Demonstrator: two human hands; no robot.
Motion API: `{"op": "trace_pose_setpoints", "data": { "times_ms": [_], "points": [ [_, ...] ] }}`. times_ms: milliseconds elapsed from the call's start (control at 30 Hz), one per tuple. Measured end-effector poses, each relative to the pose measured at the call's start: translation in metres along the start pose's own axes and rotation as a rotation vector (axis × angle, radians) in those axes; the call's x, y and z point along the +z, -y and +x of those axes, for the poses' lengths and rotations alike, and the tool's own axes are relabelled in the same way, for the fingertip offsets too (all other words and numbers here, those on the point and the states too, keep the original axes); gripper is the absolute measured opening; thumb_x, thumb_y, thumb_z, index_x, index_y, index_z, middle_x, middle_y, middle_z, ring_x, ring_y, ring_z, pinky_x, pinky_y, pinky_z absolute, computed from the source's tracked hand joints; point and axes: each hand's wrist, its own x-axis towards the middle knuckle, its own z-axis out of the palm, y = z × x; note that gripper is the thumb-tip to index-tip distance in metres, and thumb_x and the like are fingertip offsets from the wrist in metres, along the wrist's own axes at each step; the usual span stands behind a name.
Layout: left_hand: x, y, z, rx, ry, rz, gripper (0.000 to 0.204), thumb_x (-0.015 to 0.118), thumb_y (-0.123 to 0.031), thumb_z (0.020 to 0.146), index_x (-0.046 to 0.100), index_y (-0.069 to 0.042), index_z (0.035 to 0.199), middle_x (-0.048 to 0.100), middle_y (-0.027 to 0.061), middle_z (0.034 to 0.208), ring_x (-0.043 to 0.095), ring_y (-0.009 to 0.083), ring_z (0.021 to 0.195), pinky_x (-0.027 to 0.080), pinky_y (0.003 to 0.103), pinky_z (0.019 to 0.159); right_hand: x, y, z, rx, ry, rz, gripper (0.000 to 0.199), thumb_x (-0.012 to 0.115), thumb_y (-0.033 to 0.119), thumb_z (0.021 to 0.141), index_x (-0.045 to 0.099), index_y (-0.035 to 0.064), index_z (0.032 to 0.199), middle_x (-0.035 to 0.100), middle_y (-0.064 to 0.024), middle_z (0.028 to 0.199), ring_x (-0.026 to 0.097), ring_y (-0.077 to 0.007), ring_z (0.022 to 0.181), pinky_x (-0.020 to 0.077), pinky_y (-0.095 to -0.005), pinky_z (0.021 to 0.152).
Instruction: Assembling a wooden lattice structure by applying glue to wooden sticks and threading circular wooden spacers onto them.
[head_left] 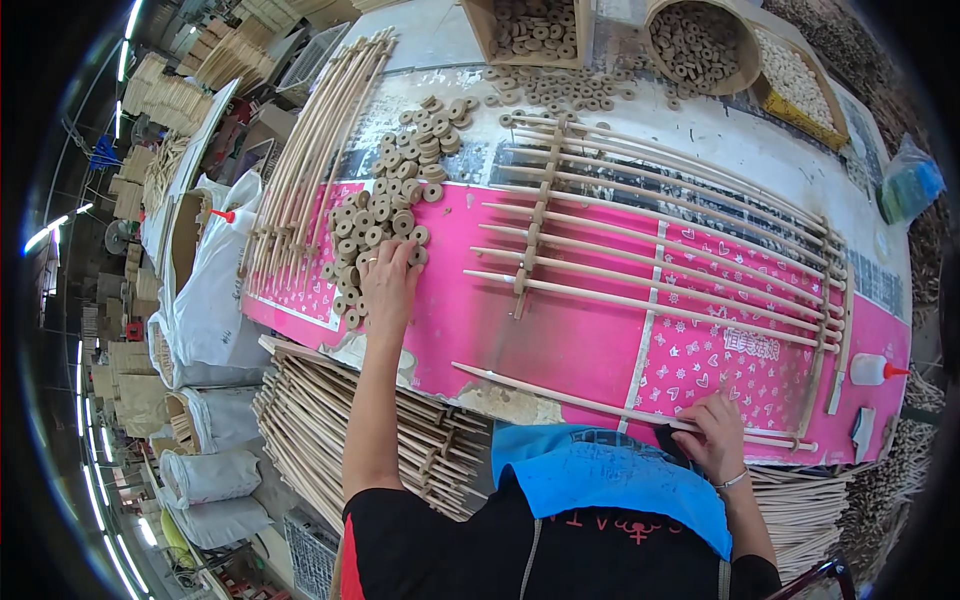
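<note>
My left hand (388, 282) reaches into a heap of small wooden rings (385, 215) on the pink table cover, fingers curled on one or two rings; a ring band shows on one finger. My right hand (716, 432) pinches a long thin wooden rod (560, 396) lying along the table's near edge. Beyond it lies a frame of several parallel rods (660, 255) threaded through crosswise slats (532, 228) at the left and a slat (832, 300) at the right.
A bundle of loose rods (315, 160) lies at the table's left. Boxes and a round basket of rings (700, 40) stand at the back. A glue bottle (872, 370) sits at the right edge. Finished rod frames (350, 430) are stacked below the table; sacks stand left.
</note>
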Motion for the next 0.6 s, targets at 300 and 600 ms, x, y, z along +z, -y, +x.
{"op": "trace_pose_setpoints", "data": {
  "times_ms": [300,600],
  "points": [
    [-0.001,0.003,0.004,0.087,0.001,-0.038,0.041,0.074,-0.014,0.085,0.066,-0.016,0.125,0.063,0.0036,0.114,0.06,0.0238,0.107,0.043,0.04,0.093,-0.011,0.001,0.009,0.172,-0.091,0.205,0.013,0.075,0.003,0.08,0.067,0.002,0.091,0.058,-0.011,0.079,0.06,-0.0277,0.072,0.0468,-0.0379,0.062],
    [-0.018,-0.028,-0.036,-0.424,0.379,-1.464,0.034,0.06,-0.021,0.104,0.063,-0.004,0.133,0.068,-0.0009,0.117,0.059,0.0064,0.103,0.047,0.025,0.09,-0.013,-0.009,0.033,0.135,-0.181,0.209,0.012,0.072,0.001,0.083,0.067,0.0014,0.094,0.059,-0.0112,0.083,0.06,-0.0269,0.075,0.0465,-0.0364,0.064]
  ]
}}
